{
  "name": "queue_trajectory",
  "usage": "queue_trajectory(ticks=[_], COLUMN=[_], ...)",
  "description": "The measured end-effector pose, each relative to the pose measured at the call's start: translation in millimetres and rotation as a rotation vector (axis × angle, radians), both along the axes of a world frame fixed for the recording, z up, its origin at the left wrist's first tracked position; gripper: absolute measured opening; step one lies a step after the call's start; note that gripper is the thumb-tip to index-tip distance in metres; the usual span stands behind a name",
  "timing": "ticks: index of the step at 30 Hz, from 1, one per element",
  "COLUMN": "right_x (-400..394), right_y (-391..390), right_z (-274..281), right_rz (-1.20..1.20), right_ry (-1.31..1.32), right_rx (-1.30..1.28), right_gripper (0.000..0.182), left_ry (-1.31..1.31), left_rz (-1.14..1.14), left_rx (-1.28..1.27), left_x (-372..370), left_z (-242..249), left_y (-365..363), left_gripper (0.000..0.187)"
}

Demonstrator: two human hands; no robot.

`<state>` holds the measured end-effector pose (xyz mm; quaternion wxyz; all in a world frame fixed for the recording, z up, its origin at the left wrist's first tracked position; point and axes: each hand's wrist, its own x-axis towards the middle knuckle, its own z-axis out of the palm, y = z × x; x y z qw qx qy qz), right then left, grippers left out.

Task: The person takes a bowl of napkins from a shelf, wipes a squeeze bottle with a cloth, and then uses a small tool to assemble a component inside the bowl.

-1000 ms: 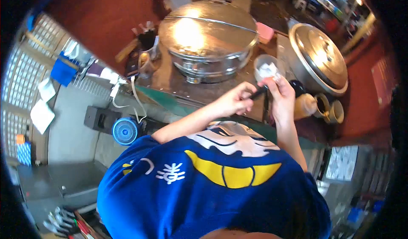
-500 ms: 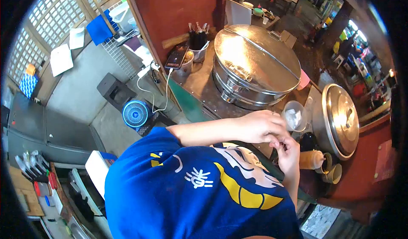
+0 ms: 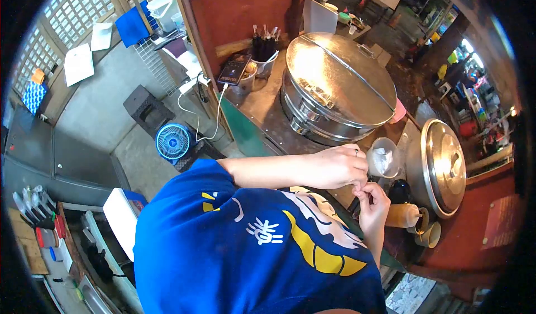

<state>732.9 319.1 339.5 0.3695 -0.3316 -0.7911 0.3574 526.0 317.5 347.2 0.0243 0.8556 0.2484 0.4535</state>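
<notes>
In the head view, my left hand reaches across in front of my blue shirt, its fingers bent and pinched together. The thumb and fingertips of my right hand are also pinched, meeting the left fingertips. Whatever lies between them, if anything, is hidden or too small to name. Just beyond the hands stands a clear plastic tub with something whitish inside. A squeeze bottle of orange-brown sauce lies close to my right hand. Behind my left hand sits a large round steel steamer with a hinged lid, closed.
A lidded metal pot stands right of the tub, with cups below it. A phone on a charging cable rests by a tub of bagged dark sticks. On the floor at left are a blue fan and black stool.
Both hands have shifted slightly left and remain pinched together at the fingertips. The view has turned a little; the objects around have kept their places.
</notes>
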Motion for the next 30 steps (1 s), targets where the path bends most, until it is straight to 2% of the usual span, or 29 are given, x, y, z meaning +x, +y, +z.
queue_trajectory(ticks=[3,9,12,13,16,20,21,24,25,27,28,30], right_x=[-0.7,4.1,5.4,4.1,8.6,6.9,8.8,16.4,19.6,15.4,12.7,9.3], right_y=[-0.3,-2.9,6.4,2.6,3.5,-1.0,3.2,23.9,35.2,38.2,37.9,30.3], right_z=[1.9,1.7,8.5,22.4,36.1,68.7,74.0,66.3,54.3,42.9,40.0,30.9], right_rz=[0.002,-0.151,-0.185,-0.248,-0.223,-0.161,-0.157,-0.146,-0.102,-0.205,-0.255,-0.403], right_ry=[0.084,0.004,-0.121,-0.241,-0.3,-0.256,-0.249,0.212,0.474,0.626,0.702,0.766], right_rx=[0.014,0.173,0.574,0.683,0.631,0.328,0.3,-0.22,-0.432,-0.532,-0.581,-0.565], right_gripper=[0.008,0.006,0.008,0.009,0.008,0.003,0.004,0.006,0.01,0.014,0.016,0.017], left_ry=[0.044,0.023,-0.03,-0.022,0.054,0.01,-0.137,-0.466,-0.665,-1.004,-0.994,-1.242], left_rz=[0.09,0.171,0.223,0.225,0.228,0.086,-0.014,-0.274,-0.42,-0.659,-0.739,-0.791], left_rx=[0.107,0.149,0.155,0.154,0.205,0.151,0.092,-0.538,-0.674,-0.842,-0.853,-1.106], left_x=[-1.8,0.1,5.1,4.8,0.0,-6.1,-3.1,23.0,43.4,89.2,96.9,113.2], left_z=[8.8,1.4,-8.5,-7.6,4.9,14.6,13.0,-0.6,-21.6,-57.2,-72.8,-66.2], left_y=[-7.3,-8.4,-1.6,0.1,4.0,28.0,39.0,65.1,78.4,87.9,92.8,58.3], left_gripper=[0.008,0.007,0.006,0.006,0.007,0.01,0.008,0.005,0.005,0.008,0.01,0.008])
